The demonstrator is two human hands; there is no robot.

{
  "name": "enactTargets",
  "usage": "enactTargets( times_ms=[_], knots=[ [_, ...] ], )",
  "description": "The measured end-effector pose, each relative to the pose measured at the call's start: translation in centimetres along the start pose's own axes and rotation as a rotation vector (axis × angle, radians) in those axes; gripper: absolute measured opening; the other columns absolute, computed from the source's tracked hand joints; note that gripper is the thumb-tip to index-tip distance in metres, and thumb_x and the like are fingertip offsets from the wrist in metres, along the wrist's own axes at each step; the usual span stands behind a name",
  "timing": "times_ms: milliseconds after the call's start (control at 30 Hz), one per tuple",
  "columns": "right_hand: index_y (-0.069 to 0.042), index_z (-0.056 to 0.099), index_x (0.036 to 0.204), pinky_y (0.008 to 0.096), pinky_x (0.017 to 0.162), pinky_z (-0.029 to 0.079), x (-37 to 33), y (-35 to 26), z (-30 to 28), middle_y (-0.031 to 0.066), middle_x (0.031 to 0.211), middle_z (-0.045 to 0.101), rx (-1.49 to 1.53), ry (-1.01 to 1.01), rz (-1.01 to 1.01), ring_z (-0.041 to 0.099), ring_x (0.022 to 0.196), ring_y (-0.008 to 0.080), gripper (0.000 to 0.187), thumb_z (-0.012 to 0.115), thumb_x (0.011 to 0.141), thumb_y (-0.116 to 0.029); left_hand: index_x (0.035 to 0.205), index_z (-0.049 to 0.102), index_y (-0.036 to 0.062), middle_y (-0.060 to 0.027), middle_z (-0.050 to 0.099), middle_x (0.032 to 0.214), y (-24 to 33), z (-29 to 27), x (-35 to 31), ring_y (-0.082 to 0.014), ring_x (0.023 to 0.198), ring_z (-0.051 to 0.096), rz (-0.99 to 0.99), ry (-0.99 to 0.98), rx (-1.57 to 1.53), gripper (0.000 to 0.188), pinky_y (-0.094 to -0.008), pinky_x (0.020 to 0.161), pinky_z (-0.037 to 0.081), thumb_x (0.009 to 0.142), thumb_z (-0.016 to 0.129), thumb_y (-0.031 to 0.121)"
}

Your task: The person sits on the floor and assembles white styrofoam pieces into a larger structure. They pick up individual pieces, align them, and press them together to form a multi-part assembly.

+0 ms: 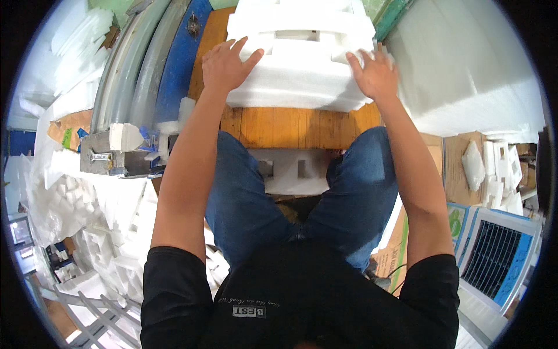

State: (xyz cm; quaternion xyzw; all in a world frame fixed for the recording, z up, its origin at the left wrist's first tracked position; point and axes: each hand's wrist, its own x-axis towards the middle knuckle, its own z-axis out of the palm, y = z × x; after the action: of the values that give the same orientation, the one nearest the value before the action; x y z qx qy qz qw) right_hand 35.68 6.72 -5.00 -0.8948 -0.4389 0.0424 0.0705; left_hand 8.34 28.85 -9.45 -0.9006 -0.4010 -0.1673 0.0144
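Note:
A stack of white foam packing pieces [296,75] with cut-out slots lies across the wooden bench top in front of me. My left hand [225,67] rests at its left end, fingers spread and thumb pointing in over the foam. At the right end my right hand [375,72] touches the corner, its thumb apart and its fingers stretched along the edge. Neither hand is wrapped round a piece. How many pieces make up the stack is hard to tell.
The wooden bench [290,128] reaches to my knees. Left of it run a blue board [180,58] and grey rolls [148,64]. Large white foam sheets [465,70] stand on the right, above cardboard. Foam scraps [75,198] pile up at lower left; a blue-and-white slatted unit [494,256] stands lower right.

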Motion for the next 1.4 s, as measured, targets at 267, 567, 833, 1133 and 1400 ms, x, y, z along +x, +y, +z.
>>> enactTargets(
  times_ms=[267, 567, 833, 1133, 1400],
  knots=[
    [-0.015, 0.056, 0.148, 0.0581, 0.109, 0.044, -0.3, 0.2, 2.2, 0.0228, 0.146, 0.054, -0.036, 0.098, 0.016, 0.051, 0.136, 0.0392, 0.076, 0.028, 0.103, -0.069, 0.148, 0.058, 0.0198, -0.0121, 0.059, 0.148, 0.1, -1.1, -0.1, -0.0304, 0.141, 0.050, -0.021, -0.094, -0.008, 0.077, -0.0503, 0.116, 0.037, 0.097, 0.044, 0.075],
    [-0.017, 0.060, 0.145, 0.0541, 0.108, 0.046, -1.2, 0.6, 3.3, 0.0198, 0.143, 0.057, -0.028, 0.085, 0.062, 0.052, 0.135, 0.0368, 0.074, 0.028, 0.102, -0.068, 0.145, 0.061, 0.0197, -0.0122, 0.064, 0.141, -0.4, 0.1, 0.4, -0.0311, 0.135, 0.056, 0.017, -0.035, 0.008, 0.076, -0.0504, 0.112, 0.043, 0.096, 0.046, 0.076],
    [-0.019, 0.061, 0.144, 0.0641, 0.118, 0.028, -0.3, 1.0, 2.9, 0.0215, 0.152, 0.050, -0.105, 0.115, 0.022, 0.043, 0.144, 0.0399, 0.073, 0.028, 0.102, -0.068, 0.141, 0.064, 0.0171, -0.0120, 0.067, 0.137, 0.1, 0.4, -0.6, -0.0304, 0.128, 0.062, 0.006, 0.062, -0.032, 0.071, -0.0490, 0.107, 0.048, 0.096, 0.052, 0.070],
    [-0.022, 0.043, 0.159, 0.0724, 0.119, 0.014, 2.0, -8.7, 7.6, 0.0221, 0.166, 0.030, -0.088, 0.392, -0.274, 0.028, 0.153, 0.0440, 0.069, 0.028, 0.105, -0.063, 0.121, 0.075, 0.0142, -0.0148, 0.074, 0.112, 1.0, -2.4, -0.9, -0.0318, 0.107, 0.068, 0.019, 0.119, -0.124, 0.062, -0.0507, 0.094, 0.050, 0.091, 0.056, 0.065],
    [-0.021, 0.043, 0.158, 0.0729, 0.118, 0.016, 3.4, -13.4, 2.1, 0.0235, 0.166, 0.030, -0.082, 0.345, -0.378, 0.029, 0.152, 0.0451, 0.070, 0.033, 0.104, -0.064, 0.136, 0.064, 0.0136, -0.0154, 0.070, 0.126, -0.2, -1.1, -1.6, -0.0324, 0.121, 0.062, -0.060, 0.062, -0.161, 0.063, -0.0552, 0.102, 0.043, 0.098, 0.047, 0.060]
  ],
)
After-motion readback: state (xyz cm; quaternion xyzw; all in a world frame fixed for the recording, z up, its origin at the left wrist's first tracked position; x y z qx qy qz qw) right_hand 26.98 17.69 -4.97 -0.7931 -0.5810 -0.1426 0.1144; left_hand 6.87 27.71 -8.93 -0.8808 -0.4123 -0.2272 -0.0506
